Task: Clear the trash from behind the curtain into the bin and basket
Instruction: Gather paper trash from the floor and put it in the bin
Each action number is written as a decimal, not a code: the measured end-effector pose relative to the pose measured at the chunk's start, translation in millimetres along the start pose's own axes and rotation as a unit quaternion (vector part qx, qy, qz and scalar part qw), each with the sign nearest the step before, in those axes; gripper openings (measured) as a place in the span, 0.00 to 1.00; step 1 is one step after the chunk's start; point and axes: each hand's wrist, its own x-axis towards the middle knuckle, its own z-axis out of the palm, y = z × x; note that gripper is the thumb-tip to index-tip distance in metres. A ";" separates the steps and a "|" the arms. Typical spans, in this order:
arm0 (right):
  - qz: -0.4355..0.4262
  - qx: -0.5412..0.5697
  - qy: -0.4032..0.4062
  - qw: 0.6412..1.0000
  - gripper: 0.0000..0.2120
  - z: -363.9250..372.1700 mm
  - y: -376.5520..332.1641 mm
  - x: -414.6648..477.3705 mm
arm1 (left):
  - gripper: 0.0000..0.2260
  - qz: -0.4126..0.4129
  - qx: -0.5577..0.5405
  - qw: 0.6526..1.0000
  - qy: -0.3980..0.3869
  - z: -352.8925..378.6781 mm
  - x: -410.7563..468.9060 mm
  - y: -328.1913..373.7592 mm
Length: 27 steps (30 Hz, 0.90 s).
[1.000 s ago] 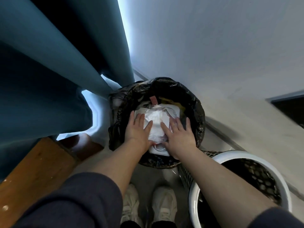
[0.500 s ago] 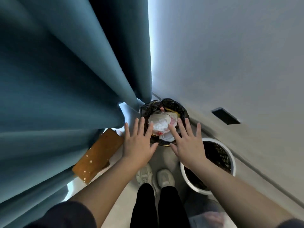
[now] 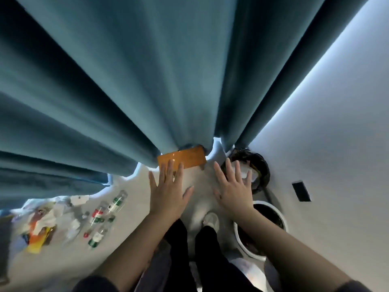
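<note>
Person's left hand (image 3: 168,192) and right hand (image 3: 233,190) are hovering, grip spread flat, holding nothing, while probably light, slippery bottles (image 3: 105,216) and soft crumpled wrappers (image 3: 42,224) are lying on the floor (image 3: 130,239) by the curtain (image 3: 126,81) hem, bottles likely best grabbed mid-body

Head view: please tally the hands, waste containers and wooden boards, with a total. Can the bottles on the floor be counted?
Hands: 2, the left hand and the right hand, both empty with fingers spread
Waste containers: 2, the black-lined bin and the white basket
Wooden board: 1
Total: 5
The bottles are several, but too blurred to count exactly.
</note>
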 end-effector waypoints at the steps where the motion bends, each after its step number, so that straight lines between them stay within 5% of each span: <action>1: -0.027 -0.015 -0.005 1.000 0.36 -3.7 -12.7 -1.0 | 0.32 -0.034 -0.011 0.999 -0.004 0.1 -13.8 -11.5; 12: -0.259 -0.103 0.013 0.960 0.34 -20.2 -197.1 -0.8 | 0.33 -0.313 -0.107 0.944 0.006 19.7 -139.7 -144.1; 27: -0.343 -0.146 -0.022 0.928 0.32 28.5 -480.8 -51.2 | 0.32 -0.409 -0.179 0.893 0.059 64.2 -275.8 -390.0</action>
